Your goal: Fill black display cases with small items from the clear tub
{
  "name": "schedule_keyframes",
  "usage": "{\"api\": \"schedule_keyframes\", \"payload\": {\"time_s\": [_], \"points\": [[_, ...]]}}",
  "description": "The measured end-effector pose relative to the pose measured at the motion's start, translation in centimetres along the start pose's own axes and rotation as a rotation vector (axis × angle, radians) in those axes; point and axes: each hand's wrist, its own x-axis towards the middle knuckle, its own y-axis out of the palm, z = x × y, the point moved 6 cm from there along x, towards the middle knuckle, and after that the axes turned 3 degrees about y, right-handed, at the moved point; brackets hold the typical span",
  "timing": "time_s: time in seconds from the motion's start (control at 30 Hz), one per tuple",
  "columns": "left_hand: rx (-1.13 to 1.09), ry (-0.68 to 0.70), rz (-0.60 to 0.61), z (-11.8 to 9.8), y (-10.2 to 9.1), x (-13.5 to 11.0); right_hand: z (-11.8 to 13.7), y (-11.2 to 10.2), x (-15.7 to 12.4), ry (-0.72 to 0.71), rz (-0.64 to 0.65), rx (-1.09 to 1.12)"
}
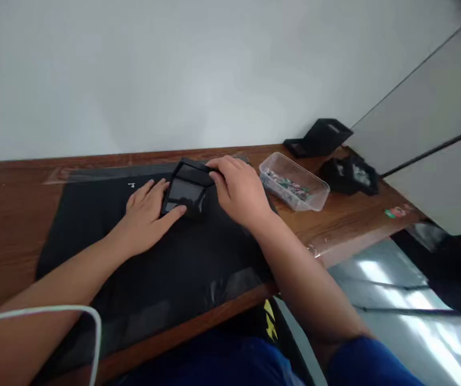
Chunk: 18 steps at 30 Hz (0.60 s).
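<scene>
A small black box with a clear film window [186,192] lies on a black mat [142,268] on a wooden table. My left hand [146,217] rests flat on the mat, its fingertips touching the box's left and near edge. My right hand [240,190] grips the box's far right corner, fingers curled over the top rim. The box looks slightly tilted up at the back.
A clear plastic tub [295,182] with small green and red parts stands right of my right hand. Behind it are a black stand [321,136] and a black holder [351,174]. The table's near edge [222,308] runs diagonally; a white cable [73,316] loops at lower left.
</scene>
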Motion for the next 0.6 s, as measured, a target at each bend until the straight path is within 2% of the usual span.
{"api": "schedule_keyframes", "payload": {"time_s": [0.23,0.47,0.6], "points": [[0.125,0.093,-0.046,-0.4,0.4,-0.4,-0.8,0.3,0.4,0.019,-0.048,0.060],[0.256,0.149,-0.023,-0.3,0.8,-0.3,-2.5,1.7,1.1,0.006,-0.149,0.257],[0.294,0.171,-0.007,-0.1,1.0,-0.3,-3.6,2.8,1.8,0.049,-0.162,0.389]]}}
